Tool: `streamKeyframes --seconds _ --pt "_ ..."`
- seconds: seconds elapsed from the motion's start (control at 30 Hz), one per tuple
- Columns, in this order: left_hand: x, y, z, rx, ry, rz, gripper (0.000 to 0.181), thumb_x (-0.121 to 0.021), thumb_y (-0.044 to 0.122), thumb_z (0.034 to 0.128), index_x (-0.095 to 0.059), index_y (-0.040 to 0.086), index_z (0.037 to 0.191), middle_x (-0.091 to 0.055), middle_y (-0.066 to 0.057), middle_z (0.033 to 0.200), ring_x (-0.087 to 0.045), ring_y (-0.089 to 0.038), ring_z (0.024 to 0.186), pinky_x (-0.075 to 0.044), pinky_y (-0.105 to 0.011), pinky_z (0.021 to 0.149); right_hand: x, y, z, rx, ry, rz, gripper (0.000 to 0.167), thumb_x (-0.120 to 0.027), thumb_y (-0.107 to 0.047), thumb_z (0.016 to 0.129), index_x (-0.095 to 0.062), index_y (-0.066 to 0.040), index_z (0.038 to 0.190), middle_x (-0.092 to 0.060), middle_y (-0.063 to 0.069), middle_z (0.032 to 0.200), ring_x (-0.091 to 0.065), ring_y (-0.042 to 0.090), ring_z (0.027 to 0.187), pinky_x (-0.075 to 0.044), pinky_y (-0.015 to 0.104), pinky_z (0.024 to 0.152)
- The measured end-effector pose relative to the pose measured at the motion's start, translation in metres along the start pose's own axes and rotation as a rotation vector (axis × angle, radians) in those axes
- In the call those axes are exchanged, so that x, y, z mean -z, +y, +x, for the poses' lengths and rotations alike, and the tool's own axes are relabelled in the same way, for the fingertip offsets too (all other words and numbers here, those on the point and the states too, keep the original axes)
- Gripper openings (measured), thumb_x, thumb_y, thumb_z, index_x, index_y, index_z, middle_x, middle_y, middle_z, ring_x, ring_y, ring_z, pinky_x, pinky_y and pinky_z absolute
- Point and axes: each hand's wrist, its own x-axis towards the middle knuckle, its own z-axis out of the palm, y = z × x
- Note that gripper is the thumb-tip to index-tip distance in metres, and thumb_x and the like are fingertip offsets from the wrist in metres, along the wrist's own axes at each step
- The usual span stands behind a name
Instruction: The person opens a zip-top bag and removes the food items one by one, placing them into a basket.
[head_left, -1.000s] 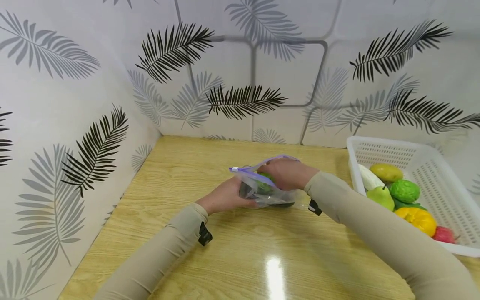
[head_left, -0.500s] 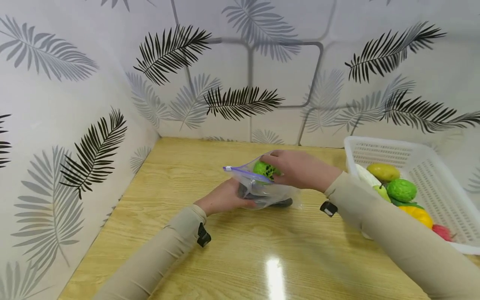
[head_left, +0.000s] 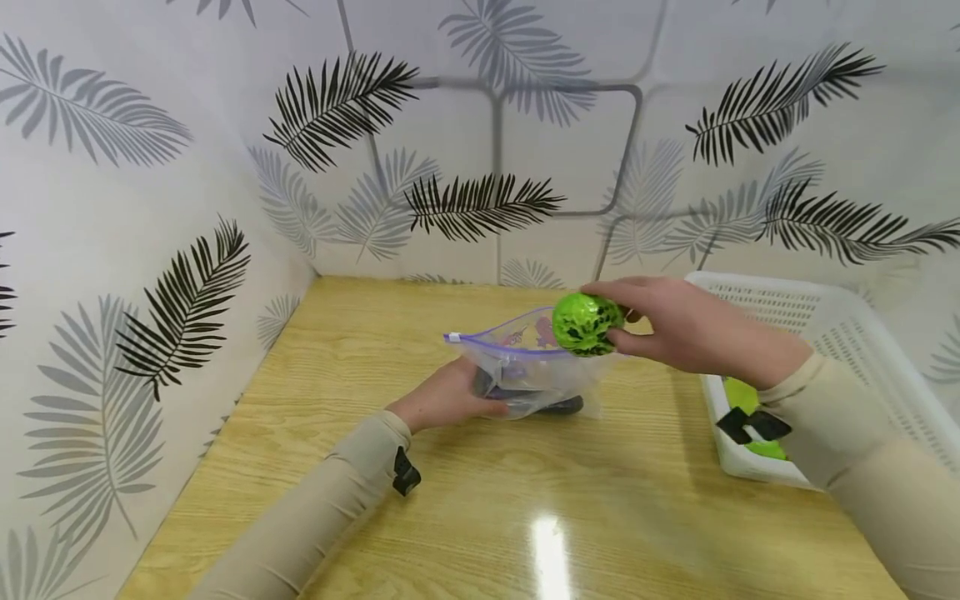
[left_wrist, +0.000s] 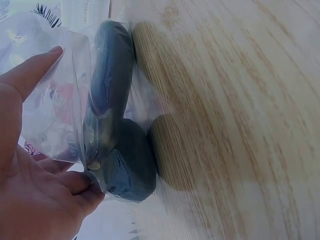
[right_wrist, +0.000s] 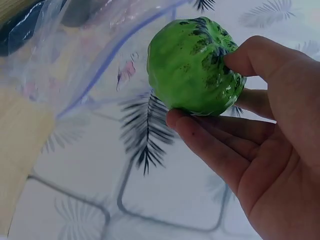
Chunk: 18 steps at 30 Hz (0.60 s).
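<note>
My right hand [head_left: 675, 325] pinches a round, bumpy green fruit [head_left: 587, 323] with dark patches. The right wrist view shows the thumb on one side of the fruit [right_wrist: 192, 67] and the fingers on the other. It hangs just right of the mouth of a clear zip bag [head_left: 558, 375], which gapes along a purple seal with a white slider [head_left: 453, 337]. My left hand [head_left: 442, 396] grips the bag's left end. In the left wrist view, a long dark-green vegetable [left_wrist: 111, 70] and a shorter, blocky dark one [left_wrist: 130, 165] lie in the bag.
A white perforated basket [head_left: 825, 317] stands at the right, partly behind my right forearm. A yellow-green fruit [head_left: 740, 396] shows inside it. The wooden table [head_left: 420, 517] meets patterned walls at the back and left.
My right hand has come up out of the bag's mouth and moved right, bringing the green fruit with it. My left hand stays on the bag.
</note>
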Motion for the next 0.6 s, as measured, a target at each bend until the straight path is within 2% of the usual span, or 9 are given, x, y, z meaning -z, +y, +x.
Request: streamKeyframes --seconds 0.1,0.2,0.37,0.5,0.6 --pt "-0.001 0.001 0.001 0.009 -0.001 0.003 0.102 -0.084 0.040 0.0824 -0.021 0.027 0.161 -0.043 0.002 0.157 -0.045 -0.017 0.139 -0.034 -0.040 0.118 0.013 0.010 -0.025 -0.055 0.025 -0.006 0.054 -0.071 -0.012 0.093 -0.053 -0.010 0.144 -0.066 0.010 0.129 -0.069 0.018 0.100 -0.057 0.040 0.083" --pt "-0.001 0.002 0.002 0.015 0.003 0.010 0.102 -0.084 0.040 0.0823 -0.021 0.027 0.161 -0.043 0.002 0.157 -0.045 -0.017 0.140 -0.034 -0.040 0.118 0.021 0.025 -0.049 -0.128 0.025 -0.040 0.055 -0.071 -0.014 0.093 -0.053 -0.012 0.145 -0.066 0.013 0.130 -0.069 0.020 0.097 -0.057 0.045 0.083" --pt "-0.002 0.002 0.002 0.013 0.007 0.010 0.103 -0.084 0.040 0.0821 -0.020 0.027 0.161 -0.043 0.001 0.157 -0.044 -0.017 0.140 -0.034 -0.040 0.118 0.023 0.060 -0.083 -0.236 0.001 -0.094 0.057 -0.073 -0.017 0.093 -0.053 -0.008 0.145 -0.065 0.019 0.130 -0.069 0.022 0.093 -0.057 0.048 0.080" --pt "-0.002 0.000 0.002 0.003 0.010 0.021 0.103 -0.084 0.041 0.0819 -0.020 0.026 0.161 -0.041 0.001 0.158 -0.043 -0.018 0.142 -0.034 -0.040 0.118 0.018 0.093 -0.104 -0.308 -0.072 -0.125 0.057 -0.071 -0.018 0.094 -0.050 -0.002 0.145 -0.066 0.021 0.126 -0.065 0.017 0.083 -0.056 0.042 0.072" --pt "-0.001 -0.001 0.002 0.000 0.012 0.022 0.103 -0.084 0.042 0.0822 -0.020 0.025 0.161 -0.040 0.001 0.159 -0.042 -0.017 0.142 -0.034 -0.041 0.118 0.013 0.118 -0.117 -0.400 -0.143 -0.110 0.058 -0.068 -0.020 0.097 -0.046 0.002 0.146 -0.068 0.021 0.114 -0.060 0.014 0.075 -0.052 0.036 0.066"
